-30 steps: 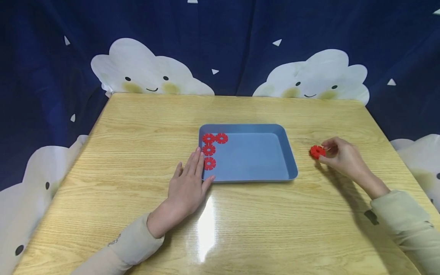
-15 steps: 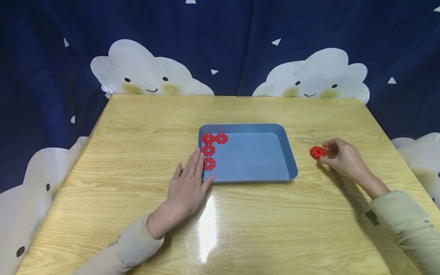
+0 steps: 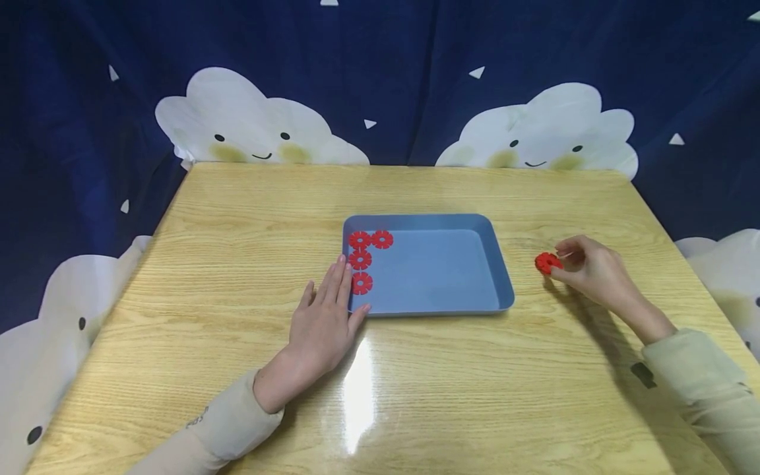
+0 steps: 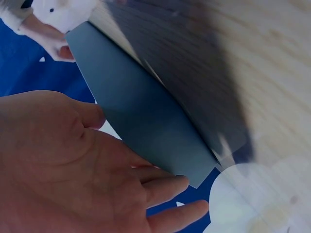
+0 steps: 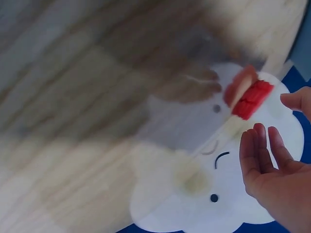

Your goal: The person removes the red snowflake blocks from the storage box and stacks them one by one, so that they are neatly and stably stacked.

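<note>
A blue tray (image 3: 433,270) sits on the table, with several flat red notched snowflake discs (image 3: 360,258) along its left side and one more at the back. My left hand (image 3: 323,323) rests against the tray's left front corner, fingers straight along the left wall and thumb over the front rim. Right of the tray, a short stack of red snowflake discs (image 3: 547,263) stands on the wood. My right hand (image 3: 594,270) is held at this stack, thumb and fingers apart. In the right wrist view, a gap shows between the fingertips and the stack (image 5: 252,99).
The wooden table (image 3: 249,231) reaches back to a dark blue curtain (image 3: 404,79) printed with white clouds. Light glares off the wood in front of the tray. A small dark patch (image 3: 643,375) lies beside the right sleeve (image 3: 691,369).
</note>
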The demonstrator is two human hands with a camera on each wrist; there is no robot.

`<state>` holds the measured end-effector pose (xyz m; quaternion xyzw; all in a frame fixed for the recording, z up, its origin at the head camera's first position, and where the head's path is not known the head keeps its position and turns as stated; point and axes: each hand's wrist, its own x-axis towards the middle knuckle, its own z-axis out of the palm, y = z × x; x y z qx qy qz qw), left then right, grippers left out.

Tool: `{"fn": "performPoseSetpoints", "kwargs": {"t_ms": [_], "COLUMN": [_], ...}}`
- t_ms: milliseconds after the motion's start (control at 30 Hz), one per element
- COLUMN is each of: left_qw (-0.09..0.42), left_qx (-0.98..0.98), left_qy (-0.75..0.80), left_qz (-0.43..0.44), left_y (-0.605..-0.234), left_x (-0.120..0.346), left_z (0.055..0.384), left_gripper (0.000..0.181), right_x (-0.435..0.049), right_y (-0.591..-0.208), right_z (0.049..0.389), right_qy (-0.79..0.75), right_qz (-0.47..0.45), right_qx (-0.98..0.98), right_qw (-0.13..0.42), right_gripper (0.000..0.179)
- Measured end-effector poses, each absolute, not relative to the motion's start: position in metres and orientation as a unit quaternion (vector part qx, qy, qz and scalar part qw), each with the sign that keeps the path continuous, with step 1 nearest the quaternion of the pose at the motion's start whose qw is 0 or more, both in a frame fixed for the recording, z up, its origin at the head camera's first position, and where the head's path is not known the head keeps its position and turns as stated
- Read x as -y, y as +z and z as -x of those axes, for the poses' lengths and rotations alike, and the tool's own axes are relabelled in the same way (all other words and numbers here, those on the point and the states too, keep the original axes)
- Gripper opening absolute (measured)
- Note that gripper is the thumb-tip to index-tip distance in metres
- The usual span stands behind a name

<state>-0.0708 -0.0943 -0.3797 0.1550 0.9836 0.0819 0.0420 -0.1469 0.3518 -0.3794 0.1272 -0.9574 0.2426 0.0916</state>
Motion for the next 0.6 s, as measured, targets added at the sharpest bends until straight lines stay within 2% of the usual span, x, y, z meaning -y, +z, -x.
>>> {"fn": "performPoseSetpoints", "kwargs": {"t_ms": [367,600], "left_qw": [0.04,0.042], "left_qx": [-0.983,-0.984], "left_qy": [0.084,0.082], "left_qz": [-0.157,-0.155], "left_y": [-0.38,-0.38], "left_x": [0.094,0.094], "left_z": [0.07,0.07], "left_gripper": [0.073,0.074], "right_x": [-0.3,-0.26], "right_y": [-0.362,-0.355], "right_z": [0.157,0.17], "right_qy": [0.255,0.279], "right_qz": [-0.179,-0.206], "right_qx": [0.945,0.934], "right_qw": [0.105,0.09], "right_gripper": [0.031,0.032]}}
